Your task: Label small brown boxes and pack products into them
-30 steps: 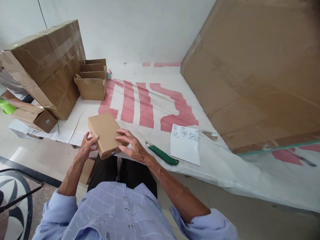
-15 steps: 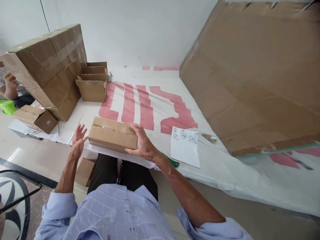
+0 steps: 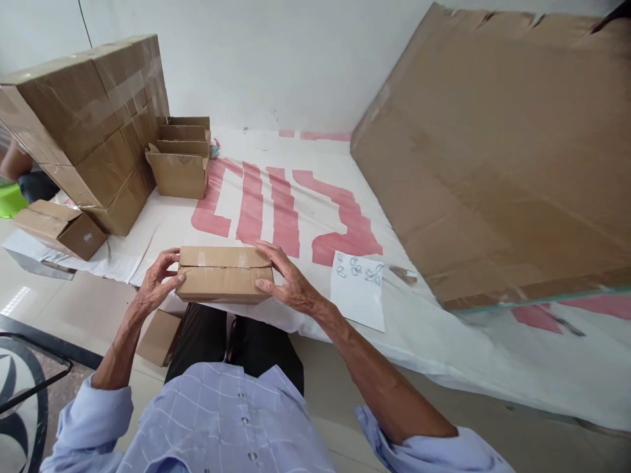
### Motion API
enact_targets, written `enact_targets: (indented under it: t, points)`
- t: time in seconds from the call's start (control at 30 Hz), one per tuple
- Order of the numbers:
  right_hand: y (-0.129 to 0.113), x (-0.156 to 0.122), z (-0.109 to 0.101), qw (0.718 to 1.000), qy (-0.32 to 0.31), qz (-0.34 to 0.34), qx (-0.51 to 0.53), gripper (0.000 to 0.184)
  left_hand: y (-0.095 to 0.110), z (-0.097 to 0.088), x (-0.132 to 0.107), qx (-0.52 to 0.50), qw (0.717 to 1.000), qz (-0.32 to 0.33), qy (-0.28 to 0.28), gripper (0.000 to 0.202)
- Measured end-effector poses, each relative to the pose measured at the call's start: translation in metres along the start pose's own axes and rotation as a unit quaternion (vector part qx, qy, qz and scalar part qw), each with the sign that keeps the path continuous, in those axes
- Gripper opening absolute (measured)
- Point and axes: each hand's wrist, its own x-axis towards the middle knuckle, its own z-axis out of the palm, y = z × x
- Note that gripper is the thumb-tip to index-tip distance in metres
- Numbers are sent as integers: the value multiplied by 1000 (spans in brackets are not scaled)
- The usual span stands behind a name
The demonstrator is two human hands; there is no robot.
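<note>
From afar, I'd call this a makeshift packing room: taped cartons (image 3: 98, 118) stacked at upper left of the frame, large brown cardboard (image 3: 497, 157) filling the right, a white-sheeted table (image 3: 419, 335) across the middle, a small box (image 3: 224, 277) left of centre, and glossy floor tiles (image 3: 89, 299) at lower left.

1. Oblong brown cardboard box (image 3: 224, 281): underside hidden.
2. Large brown cardboard carton (image 3: 497, 171): cut off, right edge.
3. White paper sheet (image 3: 357, 303): dark line sketches too small to read.
4. Bright green smooth object (image 3: 10, 202): cut off, left edge; unclear what.
</note>
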Motion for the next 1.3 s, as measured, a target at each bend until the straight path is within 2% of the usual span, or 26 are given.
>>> enact_targets:
  t: [0.13, 0.23, 0.3, 0.37, 0.43, 0.5, 0.57, 0.67, 0.73, 0.77, 0.83, 0.9, 1.0, 1.13, 1.3]
  points:
    - [2, -2, -3, 1000, 10, 11, -24, 71, 4, 5, -3, 42, 999, -10, 3, 33]
    - [19, -25, -18, 990, 45, 61, -119, 58, 3, 5, 2, 37, 999, -8, -1, 31]
    - [34, -54, -32, 961, 40, 129, -240, 47, 1, 5, 5, 29, 999, -8, -11, 29]
    - [47, -89, -43, 916, -13, 198, -348, 35, -1, 5, 7, 15, 1000, -8, -17, 28]
    - [55, -120, -46, 884, -68, 230, -401, 25, -3, 7, 9, 6, 1000, -10, -15, 29]
    - [58, -139, -43, 876, -88, 226, -417, 18, -4, 9, 10, 0, 1000, -10, -8, 30]
    - [56, -144, -38, 880, -67, 218, -416, 19, -4, 12, 10, 0, 1000, -9, 0, 31]
    - [40, -124, -42, 899, 49, 211, -380, 28, -4, 15, 8, 13, 1000, -13, 16, 33]
    - [19, -97, -52, 920, 127, 172, -329, 35, -4, 18, 5, 21, 999, -14, 22, 35]
    - [5, -81, -57, 932, 144, 143, -300, 36, -4, 19, 3, 23, 999, -12, 25, 36]
    - [-26, -47, -63, 959, 111, 90, -244, 35, -4, 22, 0, 28, 999, -6, 30, 37]
    - [-55, -13, -61, 978, 32, 46, -200, 33, -3, 24, -3, 28, 999, -2, 36, 38]
    - [-84, 28, -46, 985, -76, -2, -156, 32, -2, 27, -6, 18, 999, 1, 38, 39]
    - [-95, 61, -28, 972, -140, -31, -187, 30, -3, 29, -8, 16, 999, 6, 46, 37]
    - [-102, 79, -22, 944, -176, -44, -275, 29, -5, 30, -9, 34, 999, 6, 41, 37]
